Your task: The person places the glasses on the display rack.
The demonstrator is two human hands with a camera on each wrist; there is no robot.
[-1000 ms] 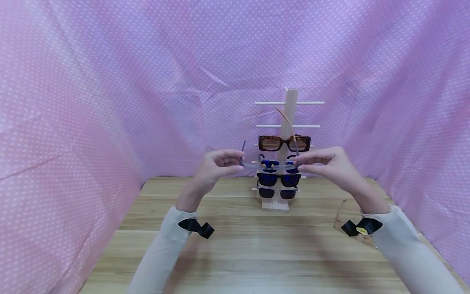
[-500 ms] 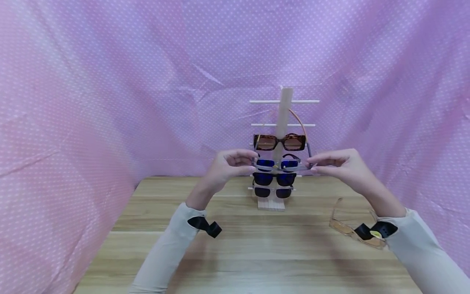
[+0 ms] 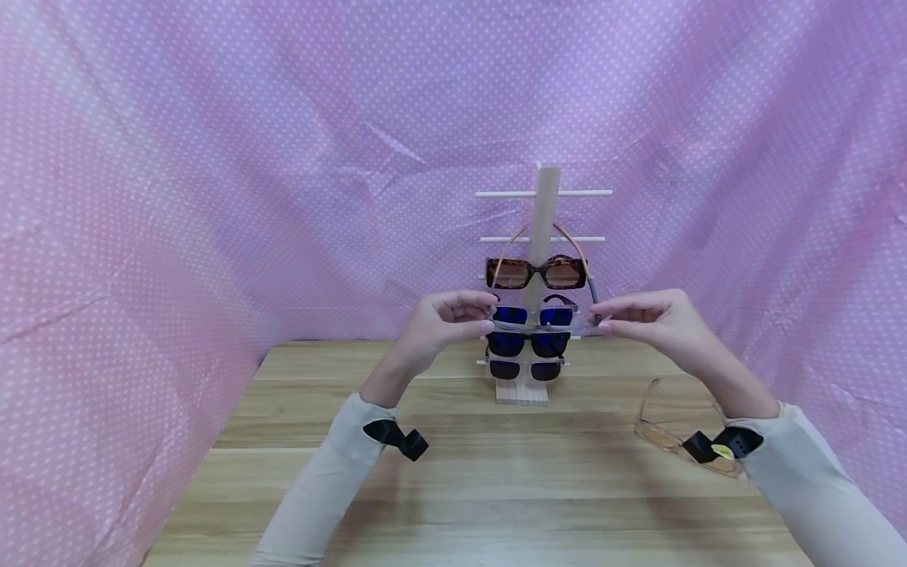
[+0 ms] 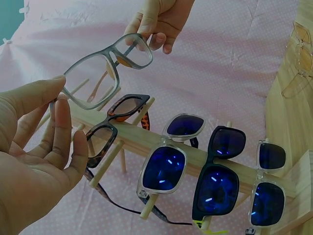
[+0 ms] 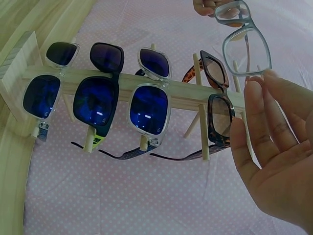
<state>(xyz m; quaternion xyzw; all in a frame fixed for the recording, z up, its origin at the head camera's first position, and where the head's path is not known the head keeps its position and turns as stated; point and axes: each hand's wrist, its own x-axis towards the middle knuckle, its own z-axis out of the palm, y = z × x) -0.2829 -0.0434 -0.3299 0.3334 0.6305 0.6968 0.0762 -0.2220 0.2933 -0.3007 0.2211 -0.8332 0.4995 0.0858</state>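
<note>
A pair of eyeglasses [image 4: 110, 50] with a translucent grey frame, clear lenses and orange-brown inner temples is held up between both hands. At one end of the front, my left hand [image 3: 435, 327] pinches the frame near the hinge with thumb and fingers. My right hand [image 3: 655, 319] pinches the opposite end the same way. The open temples point away toward a wooden display rack [image 3: 544, 197], reaching up to about its second rod from the top in the head view. Tortoiseshell sunglasses [image 5: 220, 115] hang on the rack just below that rod.
Lower on the rack hang clear-framed blue sunglasses [image 4: 164, 169], black-framed ones [image 4: 215, 191] and another clear-framed pair [image 4: 268, 203]. Peach-tinted glasses [image 3: 659, 435] lie on the wooden table [image 3: 453, 472], partly behind the right wrist camera. Pink dotted cloth [image 3: 354, 157] surrounds the table.
Both hands have shifted right with the eyeglasses, bringing them in front of the rack post. The temples, earlier askew, now slant inward evenly on either side of the post.
</note>
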